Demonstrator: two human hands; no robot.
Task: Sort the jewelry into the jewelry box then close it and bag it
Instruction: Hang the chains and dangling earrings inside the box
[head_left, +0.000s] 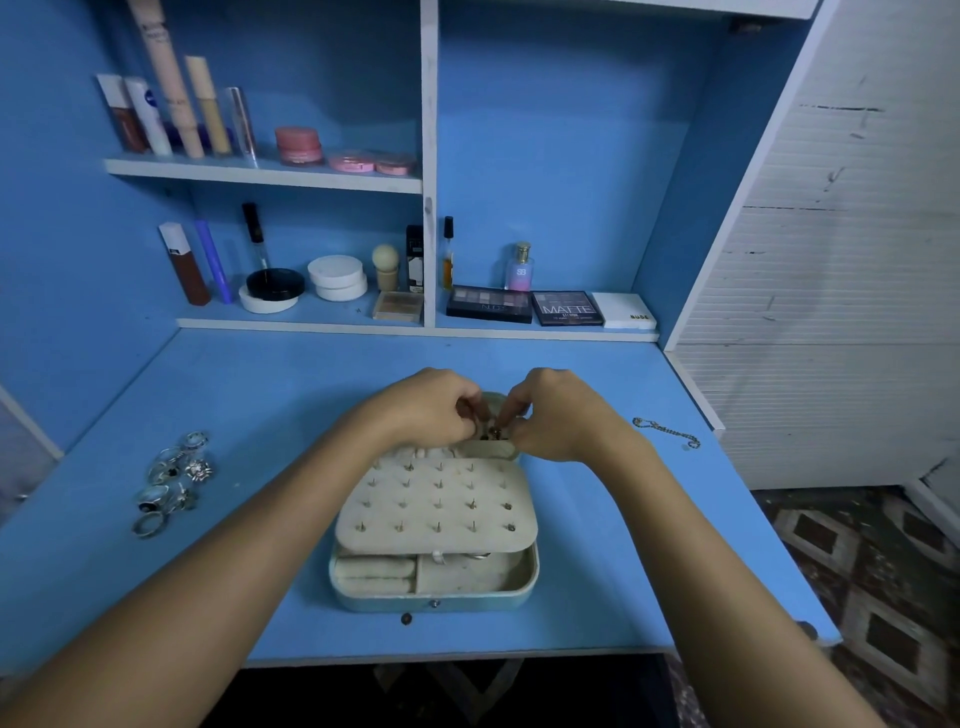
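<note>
- Two hands are meeting over the far edge of the open jewelry box (435, 571): the left hand (431, 410) and the right hand (558, 415) are both curling their fingers inward, fingertips nearly touching each other.
- Both are pinching at something small and dark, likely an earring (493, 432), right between them; it is too small to tell which hand is really gripping it.
- The box is sitting on the blue desk (649, 545) directly in front of the person, its pale earring panel (436, 506) lying flat over the tray and stretching from the hands back toward the body.
- That small piece is lying just past the panel's far rim, so I judge any seating move is running toward the person, down onto the stud rows.
- A cluster of rings (174, 480) is waiting well apart on the left, nearer the left hand.
- A chain bracelet (667, 432) is lying off to the right, its length running roughly left to right, nearer the right hand.
- Much sorting appears to be remaining; the box is not yet closed, and no bag is showing.
</note>
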